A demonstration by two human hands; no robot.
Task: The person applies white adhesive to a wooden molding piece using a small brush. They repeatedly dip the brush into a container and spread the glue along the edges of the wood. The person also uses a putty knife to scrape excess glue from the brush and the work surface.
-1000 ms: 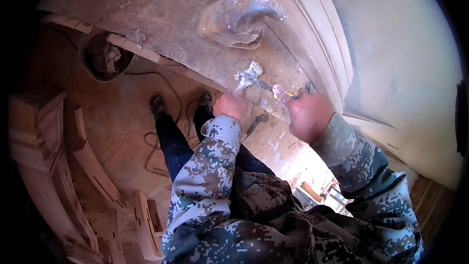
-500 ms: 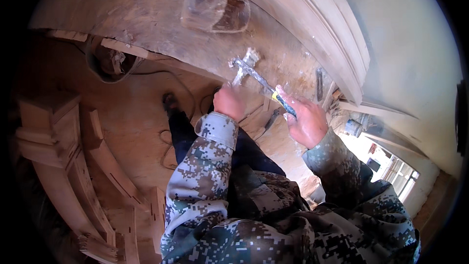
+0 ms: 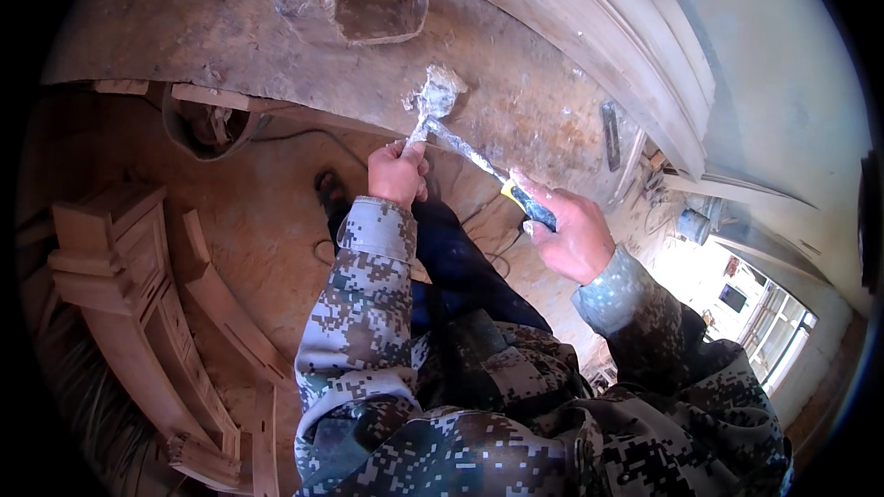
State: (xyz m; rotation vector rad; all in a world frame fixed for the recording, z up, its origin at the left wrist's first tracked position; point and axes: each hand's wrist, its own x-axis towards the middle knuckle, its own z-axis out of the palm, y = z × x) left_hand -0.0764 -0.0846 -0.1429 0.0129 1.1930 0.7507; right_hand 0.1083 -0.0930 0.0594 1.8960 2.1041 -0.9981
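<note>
My left hand (image 3: 398,172) is closed round the handle of a putty knife (image 3: 436,97), whose broad end is coated in whitish paste. In my right hand (image 3: 575,235) is a slim paste-smeared tool (image 3: 467,151) with a dark and yellow handle; its exact kind is unclear. The far end of this tool touches or overlaps the putty knife just below its coated end. Both tools are over the near edge of a stained workbench (image 3: 516,97). A cloudy cut-open plastic container (image 3: 378,40) lies on the bench beyond my left hand.
Long curved wooden mouldings (image 3: 589,32) run along the bench's far right. A dark bar (image 3: 611,135) lies near them. A bucket (image 3: 189,141) stands below the bench edge at left. Curved wooden frames (image 3: 138,359) occupy the left floor, and a cord crosses the floor.
Both hands have shifted slightly left in the picture, and the two tools still meet. The view has turned a little, moving the container up and left.
</note>
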